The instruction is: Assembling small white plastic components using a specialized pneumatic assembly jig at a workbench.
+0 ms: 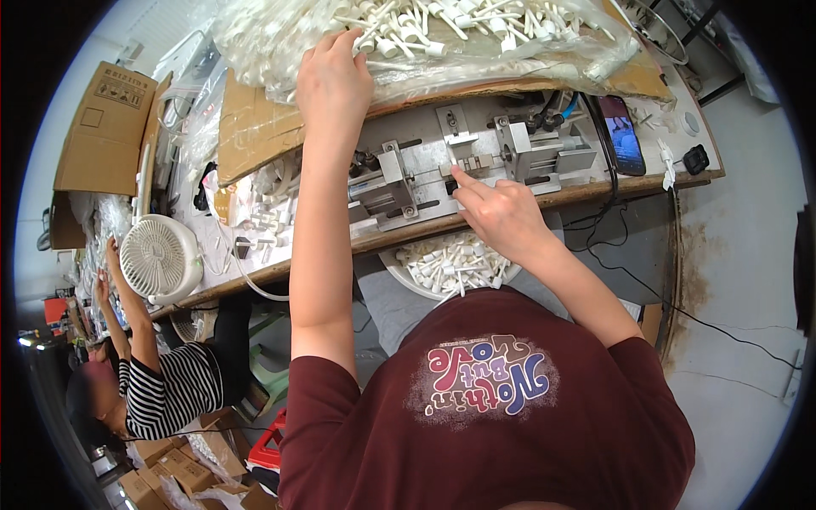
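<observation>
My left hand (336, 81) reaches to the far side, over a heap of small white plastic parts (408, 34) with round caps and thin stems. Its fingers are bent and apart from the thumb, and the fingertips touch the edge of the heap. My right hand (506, 212) is at a metal clamping fixture (395, 183) on the bench. Its index finger is stretched out onto the small middle holder (463, 161), while the other fingers curl. I see nothing gripped in it. On my lap, a white bowl (399, 276) holds many similar white parts (455, 263).
Clear plastic sheeting (255, 51) and cardboard (255, 127) lie under the heap. A phone (622, 136) and black cables (608, 183) are right of the fixture. A white fan (161, 259) stands left. Another person in a striped shirt (178, 387) works beyond it.
</observation>
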`<act>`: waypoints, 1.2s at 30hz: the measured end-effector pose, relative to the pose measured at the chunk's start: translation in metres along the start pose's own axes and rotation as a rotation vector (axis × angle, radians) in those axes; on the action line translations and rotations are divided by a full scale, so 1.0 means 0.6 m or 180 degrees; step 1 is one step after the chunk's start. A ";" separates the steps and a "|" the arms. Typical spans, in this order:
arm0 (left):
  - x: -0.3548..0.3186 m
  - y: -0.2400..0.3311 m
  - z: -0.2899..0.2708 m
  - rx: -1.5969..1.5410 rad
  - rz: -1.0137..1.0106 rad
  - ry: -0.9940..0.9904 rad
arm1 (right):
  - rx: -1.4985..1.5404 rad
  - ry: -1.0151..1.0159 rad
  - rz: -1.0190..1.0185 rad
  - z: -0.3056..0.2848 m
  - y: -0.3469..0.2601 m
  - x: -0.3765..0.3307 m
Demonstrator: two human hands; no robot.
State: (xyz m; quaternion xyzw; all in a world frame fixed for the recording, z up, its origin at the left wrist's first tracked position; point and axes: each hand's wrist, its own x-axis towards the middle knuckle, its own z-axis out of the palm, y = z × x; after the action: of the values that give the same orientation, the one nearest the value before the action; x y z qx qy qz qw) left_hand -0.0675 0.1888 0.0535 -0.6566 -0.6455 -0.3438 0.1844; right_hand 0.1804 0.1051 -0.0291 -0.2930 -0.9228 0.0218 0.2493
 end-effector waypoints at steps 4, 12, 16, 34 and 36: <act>0.031 -0.019 0.028 0.0690 -0.0091 -0.0574 | 0.0152 0.0221 0.0062 -0.001 -0.005 -0.009; 0.037 0.013 0.028 0.0577 0.0239 -0.0576 | 0.0940 0.0261 0.0015 -0.031 -0.015 -0.035; 0.035 0.024 0.026 0.0209 0.0038 -0.0389 | 0.0952 -0.0049 -0.0048 -0.034 -0.021 -0.053; 0.044 -0.010 0.037 0.0610 0.0232 -0.1094 | 0.0230 0.1547 0.2932 -0.069 0.363 -0.200; 0.047 0.001 0.031 0.0488 0.0295 -0.1034 | 0.0271 0.1349 0.2915 -0.052 0.391 -0.197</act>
State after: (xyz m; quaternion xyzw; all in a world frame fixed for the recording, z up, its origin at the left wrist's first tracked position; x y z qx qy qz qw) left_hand -0.0651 0.2219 0.0601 -0.7166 -0.6601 -0.1741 0.1429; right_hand 0.4026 0.2305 -0.0983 -0.6551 -0.6270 0.1066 0.4077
